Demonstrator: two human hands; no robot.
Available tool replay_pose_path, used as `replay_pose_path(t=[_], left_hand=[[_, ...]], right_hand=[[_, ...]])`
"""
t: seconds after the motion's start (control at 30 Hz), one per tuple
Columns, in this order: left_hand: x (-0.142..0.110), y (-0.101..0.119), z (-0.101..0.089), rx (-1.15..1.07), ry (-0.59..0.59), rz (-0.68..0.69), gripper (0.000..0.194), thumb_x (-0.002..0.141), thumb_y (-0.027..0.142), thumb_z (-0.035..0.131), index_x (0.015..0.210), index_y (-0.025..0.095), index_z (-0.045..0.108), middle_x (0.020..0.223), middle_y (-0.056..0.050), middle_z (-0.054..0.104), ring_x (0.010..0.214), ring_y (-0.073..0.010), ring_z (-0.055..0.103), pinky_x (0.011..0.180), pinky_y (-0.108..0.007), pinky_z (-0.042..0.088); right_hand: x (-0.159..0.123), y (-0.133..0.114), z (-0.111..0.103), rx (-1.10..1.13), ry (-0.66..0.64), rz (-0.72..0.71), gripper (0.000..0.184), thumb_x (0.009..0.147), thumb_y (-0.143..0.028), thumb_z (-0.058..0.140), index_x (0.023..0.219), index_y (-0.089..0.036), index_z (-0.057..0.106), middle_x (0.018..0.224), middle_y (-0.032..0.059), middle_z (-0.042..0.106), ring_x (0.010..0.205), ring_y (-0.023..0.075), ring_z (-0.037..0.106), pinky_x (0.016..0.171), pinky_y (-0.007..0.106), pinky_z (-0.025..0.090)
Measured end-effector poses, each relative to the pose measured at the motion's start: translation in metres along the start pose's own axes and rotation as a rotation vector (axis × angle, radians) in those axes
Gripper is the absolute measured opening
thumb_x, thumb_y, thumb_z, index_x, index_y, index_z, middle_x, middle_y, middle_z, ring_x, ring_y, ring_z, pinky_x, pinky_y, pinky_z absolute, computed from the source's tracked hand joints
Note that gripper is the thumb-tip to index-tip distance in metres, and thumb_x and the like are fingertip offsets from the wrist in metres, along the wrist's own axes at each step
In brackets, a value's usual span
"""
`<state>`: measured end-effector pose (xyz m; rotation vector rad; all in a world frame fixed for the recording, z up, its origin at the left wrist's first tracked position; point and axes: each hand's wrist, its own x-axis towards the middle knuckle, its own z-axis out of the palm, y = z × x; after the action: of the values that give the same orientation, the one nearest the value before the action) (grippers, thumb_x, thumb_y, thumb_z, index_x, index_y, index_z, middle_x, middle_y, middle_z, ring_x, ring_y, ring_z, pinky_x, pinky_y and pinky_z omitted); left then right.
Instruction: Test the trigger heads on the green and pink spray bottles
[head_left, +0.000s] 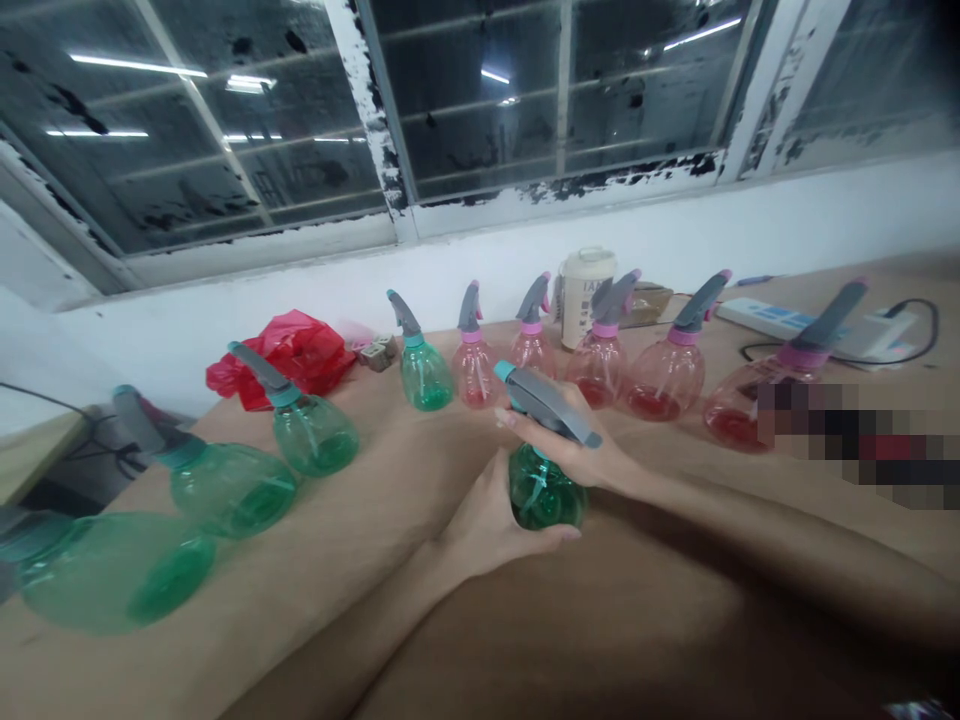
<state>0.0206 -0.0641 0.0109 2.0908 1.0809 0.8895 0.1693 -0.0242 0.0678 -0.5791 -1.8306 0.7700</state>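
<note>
A green spray bottle (547, 492) with a grey and teal trigger head stands before me, between both hands. My left hand (487, 525) curls around the lower body of the bottle, thumb toward the near side. With my right hand (581, 440) I grip the neck and spray head from the right; some of its fingers are hidden behind the head. Green liquid shows inside the bottle. Beyond my hands stand pink spray bottles, the closest being one pink spray bottle (596, 370) with red liquid. To the left is a green spray bottle (315, 435).
More green bottles (236, 487) line the left side, and several pink bottles (664, 380) curve along the back to the right. Behind them are a red plastic bag (289, 350), a cream cup (587, 300) and a power strip (780, 318) with a cable.
</note>
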Motion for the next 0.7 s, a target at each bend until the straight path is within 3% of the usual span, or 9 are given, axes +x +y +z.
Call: replay_pose_path(t=[0.17, 0.5, 0.7], left_hand=[[0.0012, 0.0029, -0.0009, -0.014, -0.007, 0.011, 0.089, 0.064, 0.044, 0.076, 0.135, 0.021, 0.029, 0.134, -0.015, 0.044, 0.126, -0.0362, 0.042, 0.102, -0.056, 0.036], [0.0009, 0.0043, -0.0013, -0.002, -0.008, 0.003, 0.087, 0.065, 0.043, 0.076, 0.135, 0.022, 0.029, 0.133, -0.014, 0.045, 0.126, -0.0359, 0.041, 0.101, -0.057, 0.036], [0.0007, 0.0031, -0.0005, -0.005, 0.006, 0.015, 0.086, 0.064, 0.042, 0.077, 0.133, 0.021, 0.030, 0.132, -0.013, 0.046, 0.125, -0.0340, 0.042, 0.103, -0.053, 0.037]], right_hand=[[-0.0041, 0.0022, -0.0005, 0.023, 0.009, 0.039, 0.014, 0.082, -0.030, 0.060, 0.092, -0.021, 0.057, 0.076, -0.0029, 0.059, 0.063, 0.0111, 0.054, 0.059, 0.026, 0.042], [-0.0080, 0.0019, 0.0021, -0.074, 0.114, 0.041, 0.013, 0.080, -0.030, 0.061, 0.088, -0.021, 0.056, 0.069, -0.0033, 0.057, 0.060, 0.0121, 0.053, 0.054, 0.026, 0.040], [-0.0069, 0.0018, 0.0007, -0.054, 0.074, 0.036, 0.011, 0.081, -0.031, 0.060, 0.084, -0.021, 0.056, 0.069, -0.0035, 0.057, 0.059, 0.0112, 0.052, 0.055, 0.027, 0.040]])
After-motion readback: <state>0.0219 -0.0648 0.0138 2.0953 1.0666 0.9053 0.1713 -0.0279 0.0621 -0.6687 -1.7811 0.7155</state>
